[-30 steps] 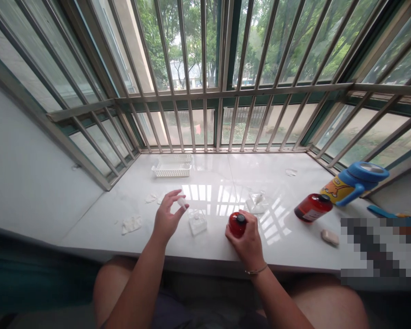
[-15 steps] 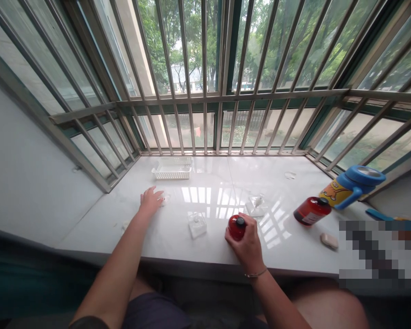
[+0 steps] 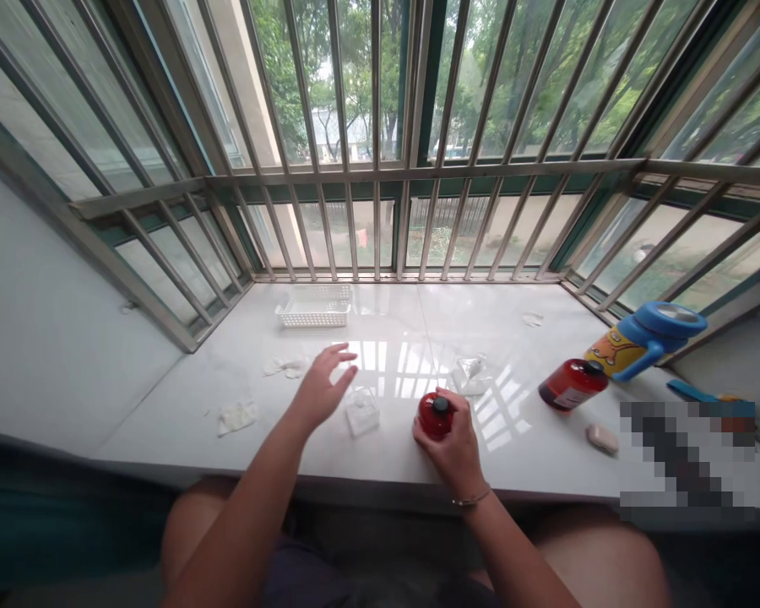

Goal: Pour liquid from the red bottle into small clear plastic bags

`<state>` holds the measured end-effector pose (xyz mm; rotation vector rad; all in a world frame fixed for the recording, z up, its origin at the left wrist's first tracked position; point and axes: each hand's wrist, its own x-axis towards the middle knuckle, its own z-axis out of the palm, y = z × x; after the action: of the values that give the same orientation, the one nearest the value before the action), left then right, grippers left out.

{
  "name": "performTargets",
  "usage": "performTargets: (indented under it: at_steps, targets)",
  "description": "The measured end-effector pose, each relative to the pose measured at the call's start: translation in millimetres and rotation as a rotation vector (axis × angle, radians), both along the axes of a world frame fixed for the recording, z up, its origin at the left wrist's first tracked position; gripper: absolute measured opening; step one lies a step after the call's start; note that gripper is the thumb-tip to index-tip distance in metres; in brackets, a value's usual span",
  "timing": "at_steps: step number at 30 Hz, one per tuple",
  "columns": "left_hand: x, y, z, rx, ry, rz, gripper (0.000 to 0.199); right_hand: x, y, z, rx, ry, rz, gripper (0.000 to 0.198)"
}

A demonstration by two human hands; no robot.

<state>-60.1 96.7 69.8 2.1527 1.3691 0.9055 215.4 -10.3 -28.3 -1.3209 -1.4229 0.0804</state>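
Note:
My right hand [image 3: 454, 443] is wrapped round a red bottle with a black cap [image 3: 435, 415], which stands on the white sill near its front edge. My left hand [image 3: 325, 384] is in the air with its fingers apart and holds nothing. Just right of it lies a small clear square container [image 3: 362, 412]. Behind the held bottle is a second clear container [image 3: 472, 374] with something shiny on it. Crumpled white tissue [image 3: 286, 366] lies left of my left hand, and a flat white piece [image 3: 236, 417] is nearer the front.
A white perforated basket [image 3: 314, 306] stands at the back left. On the right are another red bottle [image 3: 572, 385], a blue and yellow flask [image 3: 646, 339] lying tilted, and a pale pink oblong [image 3: 601, 439]. Metal window bars [image 3: 398, 176] close off the back. A blurred-out patch covers the far right.
My left hand has moved right, away from the crumpled tissue and toward the clear container. My right hand stays on the red bottle. The view has shifted slightly.

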Motion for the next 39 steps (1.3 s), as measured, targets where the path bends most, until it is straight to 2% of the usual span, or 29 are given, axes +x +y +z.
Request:
performTargets:
  at_steps: [2, 4, 7, 10, 17, 21, 24, 27, 29, 31, 34, 36, 39]
  targets:
    - [41.9, -27.4, 2.5, 0.017, -0.050, -0.196, 0.034, 0.0, -0.4, -3.0, -0.030, 0.049, 0.000, 0.068]
    - [78.9, -47.4, -0.6, 0.021, -0.078, -0.326, 0.036, 0.1, -0.5, -7.1, -0.049, 0.096, 0.011, 0.072]
    - [117.6, -62.6, -9.8, -0.020, -0.088, -0.381, 0.039, 0.8, 0.5, -12.8, -0.044, 0.142, 0.024, 0.075]
    - [134.9, -66.2, -17.0, -0.053, -0.115, -0.353, 0.041, 1.0, 1.7, -15.3, -0.030, 0.153, 0.006, 0.069]
    - [138.8, -63.6, -21.6, -0.065, -0.235, -0.262, 0.019, 0.9, -0.2, -16.6, -0.043, 0.142, 0.018, 0.078]
    - [139.4, -65.1, -19.4, -0.088, -0.301, -0.142, 0.034, 0.0, 0.7, -18.4, -0.055, 0.148, 0.008, 0.079]
    - [138.1, -68.7, -14.8, -0.121, -0.289, -0.184, 0.052, -1.8, 2.4, -17.8, -0.021, 0.135, 0.000, 0.070]
    - [136.7, -71.6, -11.4, -0.152, -0.266, -0.253, 0.041, -3.1, 2.9, -16.3, -0.008, 0.153, 0.012, 0.066]
    - [136.2, -71.9, -11.0, -0.175, -0.286, -0.217, 0.034, -3.3, 2.4, -15.8, -0.024, 0.167, 0.019, 0.068]
    - [135.7, -70.9, -11.7, -0.182, -0.311, -0.175, 0.039, -3.0, 1.8, -15.8, -0.036, 0.162, 0.015, 0.071]
    - [135.1, -68.3, -13.0, -0.164, -0.293, -0.227, 0.049, -2.0, 1.3, -16.4, -0.034, 0.146, 0.002, 0.071]
    - [135.1, -66.7, -13.4, -0.150, -0.270, -0.266, 0.041, -1.3, 1.2, -16.7, -0.033, 0.149, 0.009, 0.072]
    - [136.0, -65.2, -12.9, -0.148, -0.292, -0.218, 0.027, -0.2, 1.1, -16.8, -0.037, 0.144, 0.024, 0.078]
